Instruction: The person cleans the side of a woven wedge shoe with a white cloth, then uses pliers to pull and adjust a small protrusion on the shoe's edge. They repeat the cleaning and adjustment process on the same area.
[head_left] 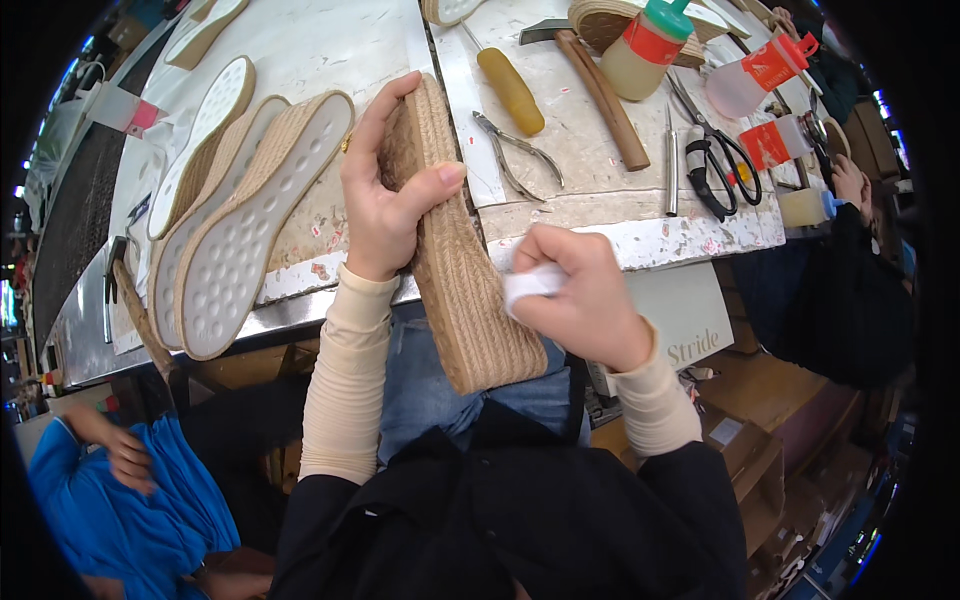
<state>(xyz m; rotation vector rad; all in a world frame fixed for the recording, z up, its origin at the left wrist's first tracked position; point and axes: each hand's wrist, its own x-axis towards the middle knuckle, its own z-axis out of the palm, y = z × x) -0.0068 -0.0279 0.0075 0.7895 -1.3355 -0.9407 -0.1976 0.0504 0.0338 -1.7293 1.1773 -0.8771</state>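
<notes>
The left hand (pixel 385 200) grips a jute-wrapped wedge sole (pixel 455 250) near its upper end, fingers curled over the far edge and thumb pressed flat on the braided side, holding it edge-up and tilted so that it runs from the bench (pixel 330 60) down toward the lap; the right hand (pixel 580 295) is closed around a small white cloth (pixel 528 285), fingers bunched tight on it, and presses it against the lower stretch of the sole's rope side; by the look of it the step in hand is wiping or dabbing the jute wrap, and this seems partway along, since the cloth sits at mid-length; the next stroke would call for a steady grip from the left hand and an even slide of the cloth along the braid, without snagging the fibres; on the bench to the left lie three more soles (pixel 240 220), white dimpled bottoms up, overlapping; to the right lie pliers (pixel 520 150), a yellow-handled awl (pixel 510 90), a wooden-handled hammer (pixel 600 95), scissors (pixel 720 165) and a red-banded bottle (pixel 648 50).
</notes>
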